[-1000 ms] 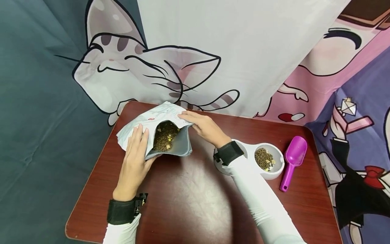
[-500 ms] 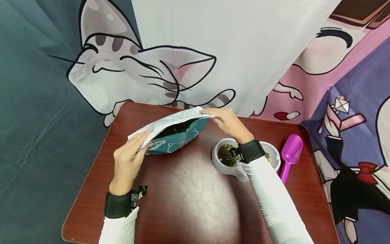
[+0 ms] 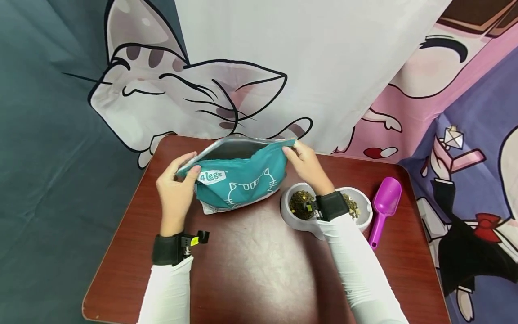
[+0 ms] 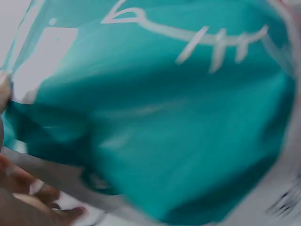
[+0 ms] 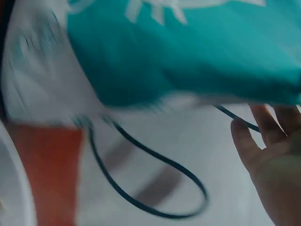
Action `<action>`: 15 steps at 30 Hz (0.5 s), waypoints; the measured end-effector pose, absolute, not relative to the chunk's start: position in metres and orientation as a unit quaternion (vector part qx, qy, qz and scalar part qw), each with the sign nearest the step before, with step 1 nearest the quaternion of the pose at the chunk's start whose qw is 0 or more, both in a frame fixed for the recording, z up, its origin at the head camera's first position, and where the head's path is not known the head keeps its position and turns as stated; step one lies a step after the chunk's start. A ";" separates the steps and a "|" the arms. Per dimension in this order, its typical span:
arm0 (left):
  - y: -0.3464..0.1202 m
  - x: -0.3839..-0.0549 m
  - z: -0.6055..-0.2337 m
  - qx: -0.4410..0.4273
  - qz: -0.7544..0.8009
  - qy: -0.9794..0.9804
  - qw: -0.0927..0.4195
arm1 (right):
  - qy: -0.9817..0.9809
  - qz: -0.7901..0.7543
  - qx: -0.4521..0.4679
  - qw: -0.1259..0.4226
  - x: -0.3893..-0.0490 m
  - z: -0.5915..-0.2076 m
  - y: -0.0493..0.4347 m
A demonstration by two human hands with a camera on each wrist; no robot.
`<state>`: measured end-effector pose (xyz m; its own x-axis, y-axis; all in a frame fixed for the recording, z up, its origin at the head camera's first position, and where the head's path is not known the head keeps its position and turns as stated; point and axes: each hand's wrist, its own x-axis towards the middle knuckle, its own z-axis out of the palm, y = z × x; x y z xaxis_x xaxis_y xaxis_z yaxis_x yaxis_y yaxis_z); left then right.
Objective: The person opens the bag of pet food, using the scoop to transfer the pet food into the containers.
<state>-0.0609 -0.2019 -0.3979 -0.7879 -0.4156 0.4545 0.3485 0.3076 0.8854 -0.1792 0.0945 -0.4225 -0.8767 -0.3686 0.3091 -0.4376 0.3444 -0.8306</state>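
Observation:
A teal and white pet food bag (image 3: 247, 177), marked "4Legs" with a cat outline, stands over the table with its mouth spread and its printed side toward me. My left hand (image 3: 176, 193) pinches the left corner of the mouth between thumb and fingers. At the opposite corner my right hand (image 3: 308, 167) pinches the rim. Grey lining shows inside, while the food is hidden behind the front panel. Both wrist views are blurred: the bag (image 4: 164, 132) fills the left one, and in the right one my right hand (image 5: 277, 165) reaches up at the bag's edge.
A white double bowl (image 3: 288, 219) with brown kibble in both cups sits partly under my right wrist. Right of it lies a purple scoop (image 3: 387, 198) on the brown table (image 3: 251, 265). A cartoon-printed cloth (image 3: 344, 67) hangs along the table's back edge.
The bag has gone from tipped with its opening toward me to upright, teal front showing. My right hand has moved right along the rim, and the kibble inside has gone out of sight.

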 end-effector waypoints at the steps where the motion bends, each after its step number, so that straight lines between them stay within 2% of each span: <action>1: -0.200 -0.063 -0.403 0.039 -0.590 -0.738 0.323 | -0.806 0.547 0.226 0.030 -0.176 -0.425 0.089; 4: -0.193 -0.068 -0.415 0.078 -0.591 -0.728 0.339 | -0.773 0.608 0.174 0.053 -0.167 -0.427 0.072; 10: -0.188 -0.083 -0.441 0.123 -0.640 -0.660 0.373 | -0.731 0.654 0.116 0.157 -0.163 -0.428 0.047; 15: -0.191 -0.094 -0.456 0.194 -0.652 -0.622 0.388 | -0.690 0.700 0.069 0.171 -0.169 -0.444 0.041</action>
